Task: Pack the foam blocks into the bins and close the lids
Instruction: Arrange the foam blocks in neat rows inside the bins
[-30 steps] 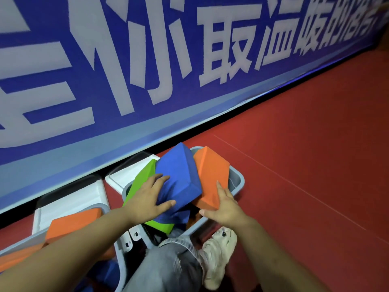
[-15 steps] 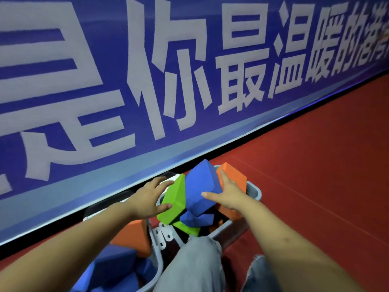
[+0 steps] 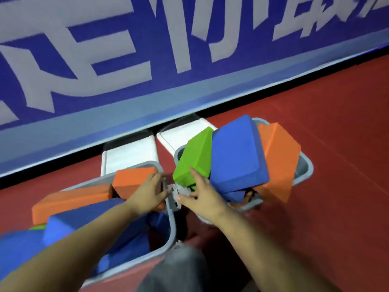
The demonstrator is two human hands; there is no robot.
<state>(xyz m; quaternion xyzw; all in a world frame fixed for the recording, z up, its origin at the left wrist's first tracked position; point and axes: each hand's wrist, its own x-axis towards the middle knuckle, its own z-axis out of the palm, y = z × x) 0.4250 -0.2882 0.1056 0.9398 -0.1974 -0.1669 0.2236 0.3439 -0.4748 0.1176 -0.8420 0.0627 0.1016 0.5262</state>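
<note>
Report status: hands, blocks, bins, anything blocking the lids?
Left hand gripping left bin rim; right hand at right bin near edge. Both lids open. Green block, blue block, orange block stand proud, blocking closure.
</note>
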